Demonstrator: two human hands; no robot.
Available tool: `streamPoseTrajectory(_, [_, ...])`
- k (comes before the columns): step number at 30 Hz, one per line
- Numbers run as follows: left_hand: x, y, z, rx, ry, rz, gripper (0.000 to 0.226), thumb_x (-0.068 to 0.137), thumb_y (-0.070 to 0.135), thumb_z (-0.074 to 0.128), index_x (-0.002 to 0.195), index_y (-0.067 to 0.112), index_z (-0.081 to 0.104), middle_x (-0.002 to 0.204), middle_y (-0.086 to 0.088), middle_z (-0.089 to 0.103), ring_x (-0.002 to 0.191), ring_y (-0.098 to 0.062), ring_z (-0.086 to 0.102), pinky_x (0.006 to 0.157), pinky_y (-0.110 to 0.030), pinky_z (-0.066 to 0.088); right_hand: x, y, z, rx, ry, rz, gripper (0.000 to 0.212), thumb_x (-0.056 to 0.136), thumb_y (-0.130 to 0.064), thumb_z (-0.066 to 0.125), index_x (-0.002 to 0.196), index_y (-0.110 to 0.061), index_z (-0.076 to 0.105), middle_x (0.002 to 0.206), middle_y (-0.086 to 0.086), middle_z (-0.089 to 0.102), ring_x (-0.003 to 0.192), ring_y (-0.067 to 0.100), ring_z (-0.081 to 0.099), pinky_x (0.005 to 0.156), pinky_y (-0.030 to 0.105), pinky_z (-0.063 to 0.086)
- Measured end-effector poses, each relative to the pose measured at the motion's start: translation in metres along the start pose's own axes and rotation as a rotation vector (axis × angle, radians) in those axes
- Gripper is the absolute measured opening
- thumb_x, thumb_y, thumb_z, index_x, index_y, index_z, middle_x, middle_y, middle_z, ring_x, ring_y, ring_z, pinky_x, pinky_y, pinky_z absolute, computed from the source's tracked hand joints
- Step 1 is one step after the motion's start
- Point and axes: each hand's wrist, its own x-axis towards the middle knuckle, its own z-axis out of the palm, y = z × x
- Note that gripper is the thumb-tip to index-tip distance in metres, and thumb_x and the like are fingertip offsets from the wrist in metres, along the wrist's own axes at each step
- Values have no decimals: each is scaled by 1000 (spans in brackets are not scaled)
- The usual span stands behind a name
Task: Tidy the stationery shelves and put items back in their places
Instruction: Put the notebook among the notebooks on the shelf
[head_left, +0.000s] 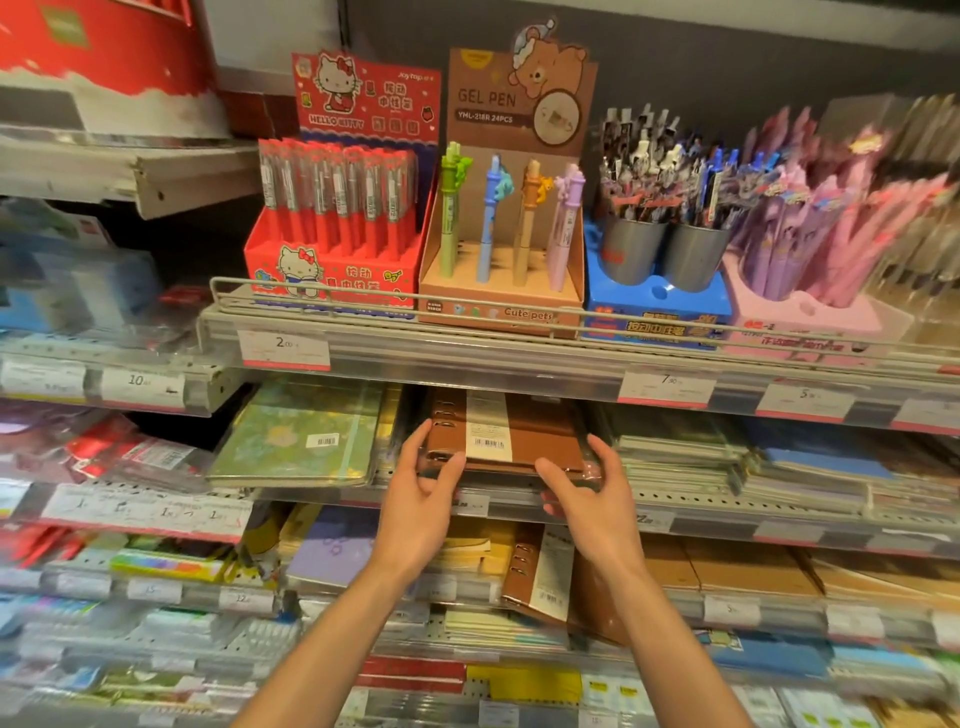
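Two bare forearms, left grip (421, 493) & right grip (587, 493), no sleeves/jewellery visible.

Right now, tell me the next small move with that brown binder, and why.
Probably slide the brown binder further back. Both hands, left hand and right hand, grip its front corners, and its front edge overhangs the shelf lip.

This is a shop's stationery aisle. Tiered metal shelves (519, 358) carry price labels (284, 349) clipped along their front rails. Retail display boxes stand on the upper tier: a red Hello Kitty pen box (332, 270) and a brown box printed "GEL PEN" (501, 291). Shrink-wrapped notebooks with barcode stickers (488, 443) lie stacked on the tiers below.
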Motion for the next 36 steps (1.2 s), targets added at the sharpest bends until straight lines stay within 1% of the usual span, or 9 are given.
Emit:
streamPoseTrajectory(3, [7, 2, 4, -16, -14, 9, 63, 95, 40, 57, 150, 37, 27, 94, 3, 71, 78, -11, 71, 74, -27, 58, 4, 4, 6, -45, -7, -30, 74, 86, -33, 75, 147, -29, 35, 107, -11, 65, 80, 13, 74, 80, 33, 62])
streamPoseTrajectory(7, [21, 4, 8, 4, -6, 9, 65, 97, 40, 54, 152, 33, 22, 86, 1, 74, 75, -14, 72, 74, -34, 60, 16, 4, 15, -77, 17, -59, 73, 88, -38, 71, 149, -28, 33, 103, -5, 69, 76, 15, 73, 76, 35, 62])
streamPoseTrajectory(9, [26, 5, 11, 18, -4, 3, 65, 97, 40, 53, 153, 33, 20, 83, 1, 74, 74, -16, 72, 75, -41, 61, 21, 4, 16, -128, 29, -64, 76, 88, -43, 70, 151, -28, 31, 96, -2, 73, 77, 13, 73, 81, 39, 61])
streamPoseTrajectory(12, [25, 6, 12, 45, 4, 5, 65, 98, 39, 51, 154, 33, 18, 82, 1, 73, 75, -16, 71, 75, -39, 60, 25, 7, 14, -195, 27, -58, 84, 87, -51, 67, 155, -28, 23, 80, -4, 75, 86, 13, 72, 92, 48, 56])
streamPoseTrajectory(16, [9, 10, 4, 155, 9, 59, 64, 99, 41, 47, 154, 30, 16, 80, 0, 72, 74, -11, 69, 80, -41, 57, 20, 10, 5, -252, 40, -69, 83, 88, -53, 63, 155, -32, 18, 82, -8, 74, 97, 14, 69, 102, 51, 49])
streamPoseTrajectory(22, [-20, 31, -23, 379, 20, 227, 48, 97, 44, 49, 142, 32, 38, 90, 12, 65, 72, 1, 63, 75, -32, 53, -9, -6, -4, -368, 90, -182, 49, 96, -37, 60, 141, -26, 41, 91, -8, 66, 85, 6, 65, 81, 29, 50])
streamPoseTrajectory(26, [-28, 51, -45, 471, 59, 366, 38, 96, 41, 54, 132, 29, 50, 84, 15, 64, 72, 1, 61, 71, -29, 53, -20, -20, 13, -410, 0, -243, 26, 97, -37, 58, 120, -27, 58, 82, -7, 67, 72, 7, 65, 74, 31, 57])
streamPoseTrajectory(30, [-23, 60, -85, 555, 129, 402, 31, 95, 41, 56, 123, 29, 56, 88, 15, 64, 71, 0, 61, 67, -30, 53, -27, -39, 40, -480, -88, -348, 11, 97, -36, 58, 105, -31, 62, 76, -8, 68, 67, 5, 63, 66, 26, 53])
streamPoseTrajectory(36, [4, 44, -165, 651, 310, 351, 20, 90, 32, 62, 108, 23, 65, 85, 13, 61, 75, -4, 58, 71, -31, 47, -30, -58, 99, -686, -205, -510, 14, 98, -35, 55, 105, -27, 65, 76, -12, 66, 76, 4, 62, 76, 35, 55])
